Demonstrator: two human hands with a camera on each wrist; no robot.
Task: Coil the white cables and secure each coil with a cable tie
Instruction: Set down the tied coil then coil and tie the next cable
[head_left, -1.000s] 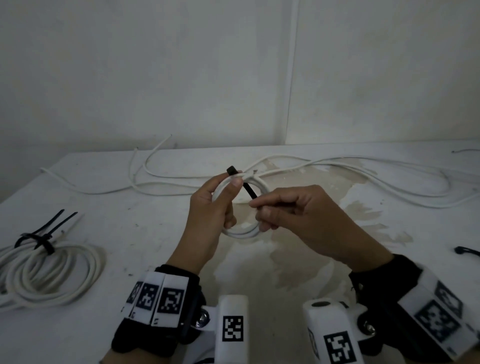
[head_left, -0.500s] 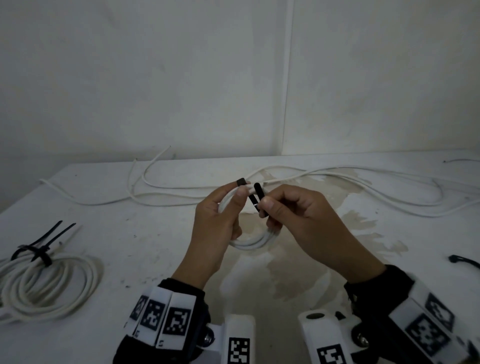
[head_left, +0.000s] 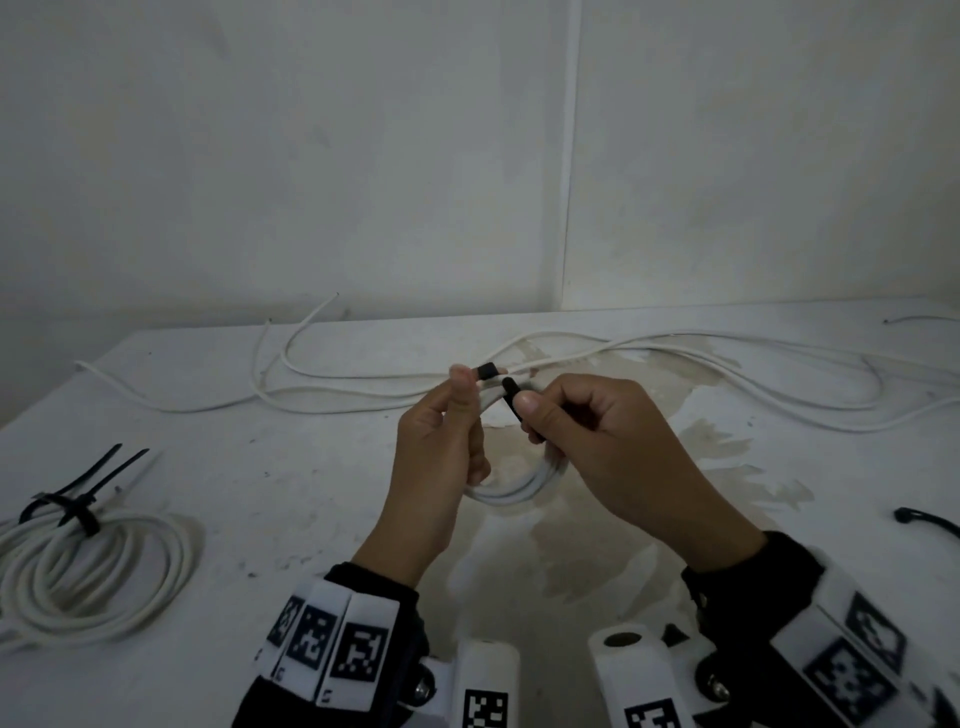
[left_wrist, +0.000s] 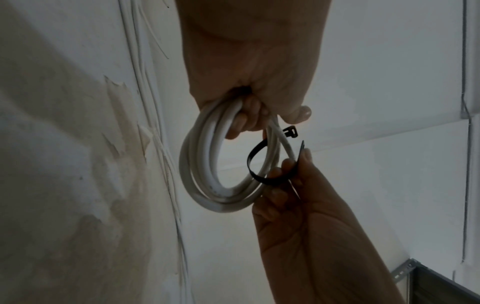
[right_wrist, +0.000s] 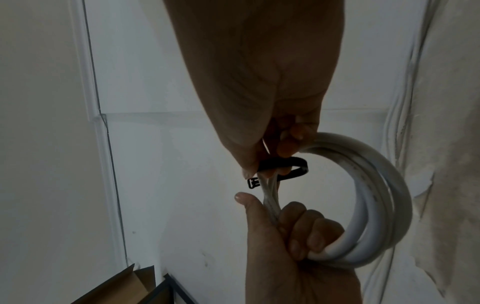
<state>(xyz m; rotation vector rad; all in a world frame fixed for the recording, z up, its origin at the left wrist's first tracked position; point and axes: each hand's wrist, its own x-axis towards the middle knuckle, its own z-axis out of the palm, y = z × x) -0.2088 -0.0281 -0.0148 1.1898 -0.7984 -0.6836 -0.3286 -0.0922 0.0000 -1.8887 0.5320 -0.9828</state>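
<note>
My left hand (head_left: 441, 441) grips a small coil of white cable (head_left: 519, 488) above the table, fingers curled through the loops (left_wrist: 207, 164). A black cable tie (left_wrist: 255, 162) loops round the coil's strands; its square head (head_left: 487, 371) sticks out by my left thumb. My right hand (head_left: 597, 447) pinches the tie's tail (head_left: 511, 397) between thumb and forefinger, close to the head. In the right wrist view the tie (right_wrist: 285, 164) bends round the strands, its head (right_wrist: 253, 183) just above my left thumb (right_wrist: 246, 200). The tail tip is not in the head.
A larger white coil (head_left: 88, 571) bound with black ties (head_left: 78, 509) lies at the left. Loose white cables (head_left: 675, 358) run across the back of the white table (head_left: 260, 493). Another black tie (head_left: 924, 519) lies at the right edge. Walls stand behind.
My right hand has slid up the tie's tail and brought its tip up close to the head by my left thumb. The view has tilted upward a little.
</note>
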